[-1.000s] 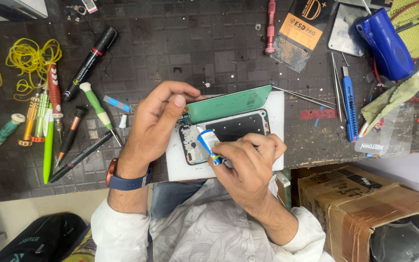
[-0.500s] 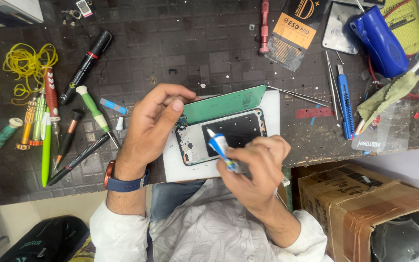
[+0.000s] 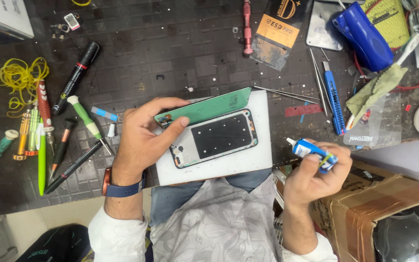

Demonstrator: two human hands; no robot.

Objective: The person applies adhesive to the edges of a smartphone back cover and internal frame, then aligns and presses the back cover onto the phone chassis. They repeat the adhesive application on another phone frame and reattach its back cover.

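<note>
An opened phone body (image 3: 217,138) lies on a white pad (image 3: 248,165) at the near edge of the dark work mat. My left hand (image 3: 144,138) rests on the phone's left end and props up a green back panel (image 3: 204,107), which tilts above the phone's far side. Off to the right of the pad, my right hand (image 3: 316,174) holds a small blue glue tube (image 3: 311,151) with a white nozzle pointing left, clear of the phone.
Screwdrivers, a green pen and a black marker (image 3: 76,77) lie left of the pad, near yellow rubber bands (image 3: 18,77). Tweezers (image 3: 282,93), a blue cutter (image 3: 334,104), a green cloth (image 3: 377,90) and a blue tool (image 3: 362,34) are at right. Cardboard boxes (image 3: 364,213) stand at lower right.
My right hand has lifted the glue tube off the phone's lower left edge and carried it right, past the pad. The left hand still holds the green panel.
</note>
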